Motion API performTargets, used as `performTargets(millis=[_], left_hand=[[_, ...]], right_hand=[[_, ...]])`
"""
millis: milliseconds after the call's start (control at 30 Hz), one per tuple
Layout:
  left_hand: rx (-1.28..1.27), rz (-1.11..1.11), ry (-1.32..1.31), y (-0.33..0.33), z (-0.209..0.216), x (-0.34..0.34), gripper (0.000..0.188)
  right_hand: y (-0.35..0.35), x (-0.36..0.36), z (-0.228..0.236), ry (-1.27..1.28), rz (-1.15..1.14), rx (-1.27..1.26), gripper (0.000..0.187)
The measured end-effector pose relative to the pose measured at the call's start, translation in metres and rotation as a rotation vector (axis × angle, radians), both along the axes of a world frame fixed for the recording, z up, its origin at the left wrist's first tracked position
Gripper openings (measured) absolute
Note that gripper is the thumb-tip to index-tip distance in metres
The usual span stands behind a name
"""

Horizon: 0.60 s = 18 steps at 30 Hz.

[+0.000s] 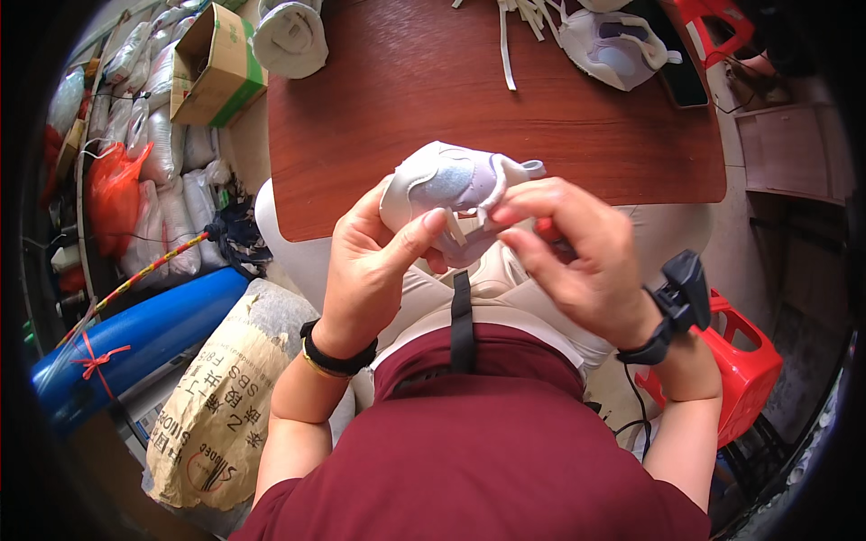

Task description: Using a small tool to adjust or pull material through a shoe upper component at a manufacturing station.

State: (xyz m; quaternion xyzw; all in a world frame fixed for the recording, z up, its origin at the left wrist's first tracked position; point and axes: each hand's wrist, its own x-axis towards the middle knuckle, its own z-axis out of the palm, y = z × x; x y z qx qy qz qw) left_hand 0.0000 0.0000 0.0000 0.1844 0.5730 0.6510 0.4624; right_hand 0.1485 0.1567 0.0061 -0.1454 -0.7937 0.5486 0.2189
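Observation:
My left hand (365, 257) is closed on a small white and lavender shoe upper (442, 180), with the thumb pressed on its near edge. A narrow pale strip (457, 227) shows beside that thumb. From the other side, my right hand (573, 239) pinches the upper's padded collar edge between thumb and forefinger. Something small and red (548, 229) shows among the right fingers; I cannot make out what it is. The upper is held up above my lap, close to the table's near edge.
On the brown table (361, 135) lie another shoe upper (618, 50), white strips (505, 54) and a dark phone (683, 77). A pale upper (290, 41) sits far left. Around are a cardboard box (216, 68), a blue roll (144, 338), a paper sack (225, 397) and a red stool (744, 361).

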Motion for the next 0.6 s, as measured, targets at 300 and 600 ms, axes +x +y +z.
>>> performTargets(millis=[300,600], left_hand=[[0.06,0.177,-0.103,0.005,0.001,0.004,0.029],[0.082,0.143,0.045,0.006,-0.006,0.006,0.028]], right_hand=[[-0.011,-0.022,-0.014,0.023,-0.037,0.017,0.023],[-0.004,-0.027,-0.013,-0.053,-0.015,-0.425,0.016]])
